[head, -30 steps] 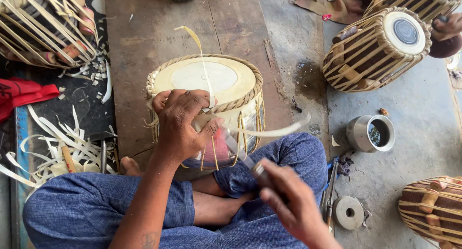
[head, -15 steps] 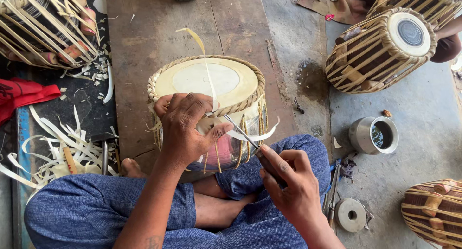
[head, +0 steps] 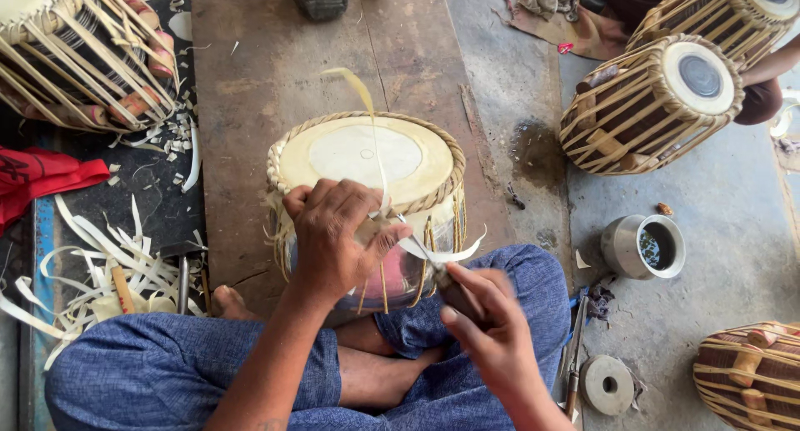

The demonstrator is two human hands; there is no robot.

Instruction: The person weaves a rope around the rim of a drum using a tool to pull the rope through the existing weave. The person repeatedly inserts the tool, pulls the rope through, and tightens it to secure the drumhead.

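Where the crossed legs in blue trousers (head: 167, 373) meet, a drum (head: 367, 206) is propped upright against the lap, standing on a brown wooden board (head: 275, 64). Its top is covered by a pale cream skin with a lighter round patch at the centre, and the rim is ringed by a braided band of tan hide. Thin pale straps are seen running down its side over a shiny reddish body. One long pale strap (head: 371, 123) rises from the near rim and curves up over the skin.

The left hand (head: 337, 239) is laid over the near edge of the drum, fingers curled and pressed down on the rim, with the thumb closed against the base of the long strap. The right hand (head: 492, 335) is wrapped tight around the dark handle of a knife (head: 429, 260), whose thin blade is pointed up towards the left thumb and touches a curling strip of hide just beside it.

Pale hide shavings (head: 100, 264) are scattered on the dark mat to the left. A small metal cup (head: 646, 246) is set on the grey floor to the right, and a finished strapped drum (head: 654, 102) is lying on its side beyond it.
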